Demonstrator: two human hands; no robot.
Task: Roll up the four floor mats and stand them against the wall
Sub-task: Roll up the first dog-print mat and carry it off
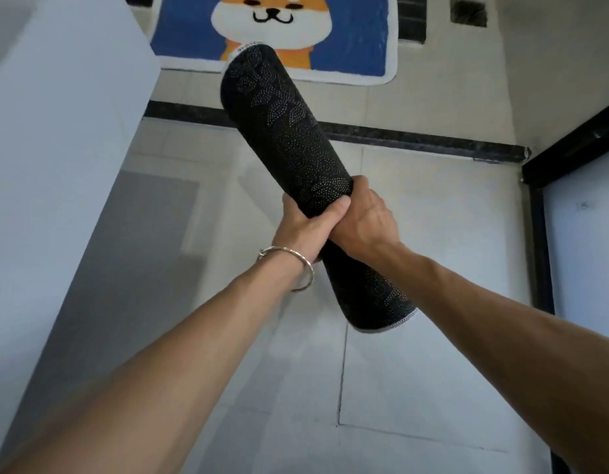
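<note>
Left hand (305,227) and right hand (364,222) both clench the rolled mat (286,131) near its middle, holding it tilted in the air at frame centre. A slackened grip could let it spring loose or telescope. It looks tightly wound: black dotted backing outward, pale stitched edge at lower right.

Black threshold strip (416,138) cuts across the pale tile floor (416,371). Dark square drain (468,12) at 1 o'clock, white panel (57,131) at 9.

The rolled mat (289,155) hangs above the floor (416,371), a flat mat (351,35) lying beyond it.
</note>
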